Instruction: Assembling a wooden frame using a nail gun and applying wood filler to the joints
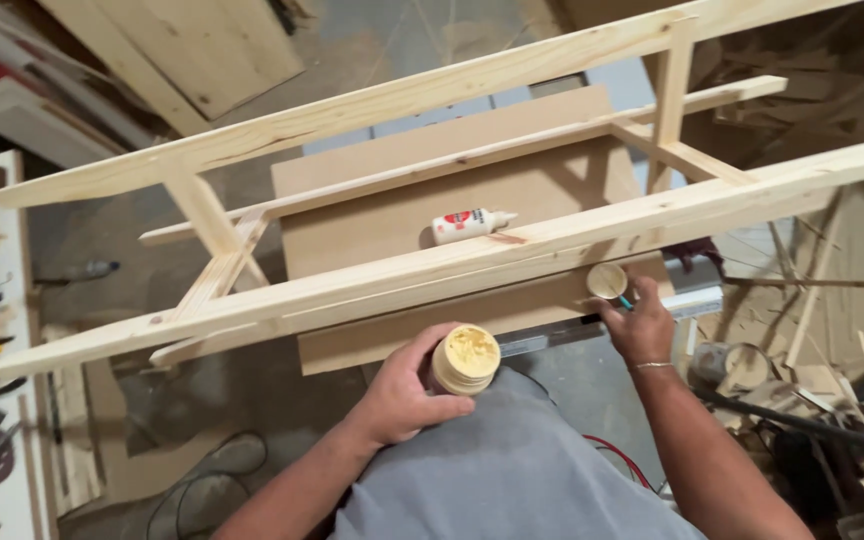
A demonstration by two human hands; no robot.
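Left hand (402,395) curls around an open round jar (464,360) of pale yellow, grainy wood filler, mouth up, held close above the grey-clad lap. Right hand (640,325), arm stretched forward, pinches a small teal-handled tool (625,301) under the jar's round lid (607,280) on the brown board (402,215). Just beyond both grips runs the pale pine frame (432,270), rough-sawn rails. Farther back, a white glue bottle (470,225) lies on its side.

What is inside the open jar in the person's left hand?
The jar in the left hand holds a pale yellow, lumpy paste, filled near the rim. How deep it goes is hidden by the jar wall.
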